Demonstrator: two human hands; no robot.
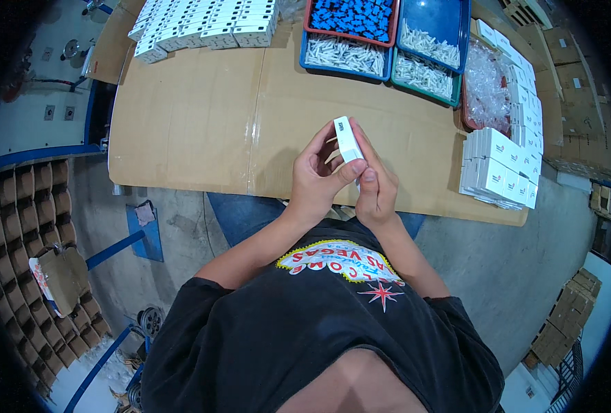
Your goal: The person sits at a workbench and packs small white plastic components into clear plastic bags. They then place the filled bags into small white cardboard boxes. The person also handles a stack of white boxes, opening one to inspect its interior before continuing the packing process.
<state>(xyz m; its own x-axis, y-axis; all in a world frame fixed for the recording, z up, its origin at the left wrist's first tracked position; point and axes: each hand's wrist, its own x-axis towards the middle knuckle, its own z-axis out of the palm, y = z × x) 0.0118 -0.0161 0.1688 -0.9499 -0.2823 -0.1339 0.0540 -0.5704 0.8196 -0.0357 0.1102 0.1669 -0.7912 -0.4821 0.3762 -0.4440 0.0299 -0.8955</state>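
A small white carton (pixel 347 140) with dark print at its far end is held up between my two hands, over the near edge of the cardboard-covered table (pixel 188 124). My left hand (pixel 317 165) grips its left side, with the thumb laid across the near end. Along the right side run the fingers of my right hand (pixel 380 175), its thumb close to the left thumb. The carton stands tilted, and its underside is hidden by my palms.
White boxes (pixel 205 24) stand in rows at the far left. Trays of blue parts (pixel 352 17) and white pieces (pixel 344 55) sit at the back, beside clear plastic bags (pixel 486 86). Stacked white cartons (pixel 501 168) line the right edge. A cardboard divider grid (pixel 30 255) lies left, off the table.
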